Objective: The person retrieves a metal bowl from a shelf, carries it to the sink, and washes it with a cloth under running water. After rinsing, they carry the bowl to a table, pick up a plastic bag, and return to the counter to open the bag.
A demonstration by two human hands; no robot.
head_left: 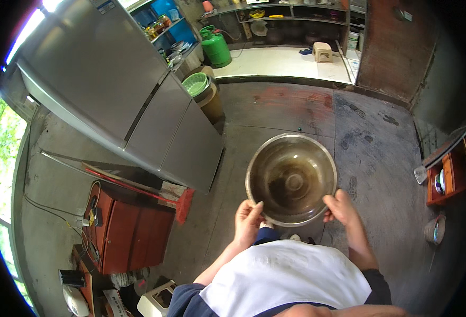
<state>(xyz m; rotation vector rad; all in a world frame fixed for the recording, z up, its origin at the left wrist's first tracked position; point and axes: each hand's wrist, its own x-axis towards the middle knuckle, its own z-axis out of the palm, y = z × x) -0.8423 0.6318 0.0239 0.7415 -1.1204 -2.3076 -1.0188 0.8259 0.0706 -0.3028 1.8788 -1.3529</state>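
A wide round metal basin point(292, 179) is held out in front of my body, its open side up. Brownish residue or shallow liquid shows around the ringed bottom; which of the two I cannot tell. My left hand point(249, 222) grips the near left part of the rim, thumb on top. On the near right part of the rim, my right hand point(339, 208) holds on with the thumb above and the fingers curled underneath. A white apron point(288, 273) covers my front, and parts of my shoes show just below the basin.
A grey refrigerator point(110, 79) stands at the left, near a red wooden cabinet point(137, 233) and a red broom point(184, 204). Ahead are a green gas cylinder point(217, 49), a green basket point(195, 84) on a bin, and a raised pale platform point(272, 63) with a small stool point(322, 52).
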